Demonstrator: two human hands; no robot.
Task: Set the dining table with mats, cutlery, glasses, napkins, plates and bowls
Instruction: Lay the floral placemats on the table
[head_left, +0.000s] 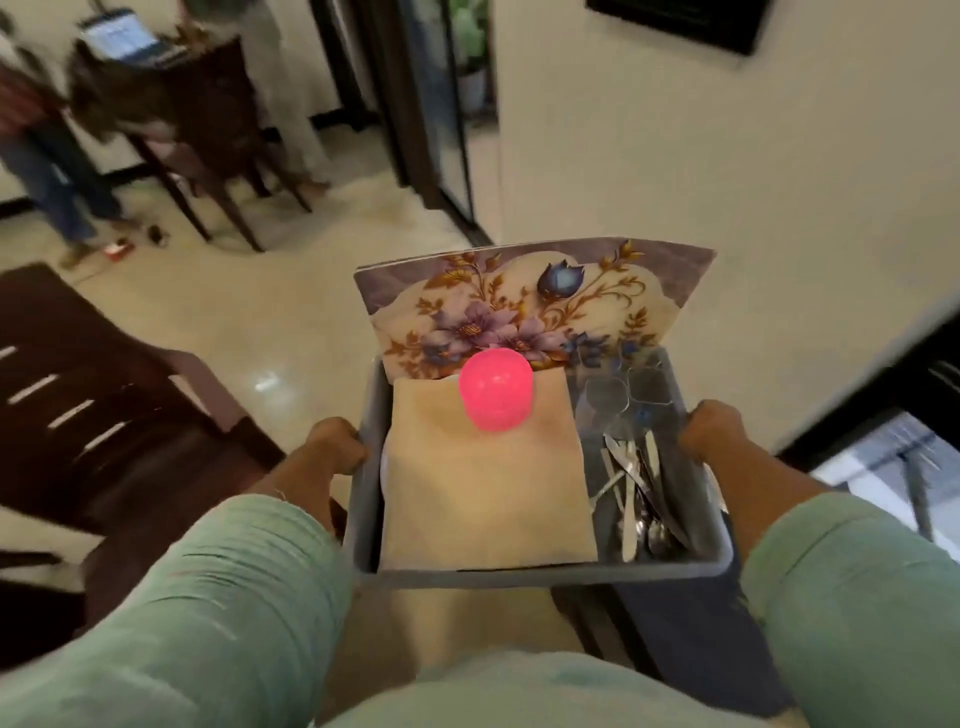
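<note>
A: While each hand, left hand (336, 446) and right hand (707, 432), grips the grey tub (545, 576), what could spill?

B: The pink cup (496, 397) sits loose on the napkins (483, 483); a tilt topples it. Farther back, the floral mats (524, 306) lean outward.
</note>
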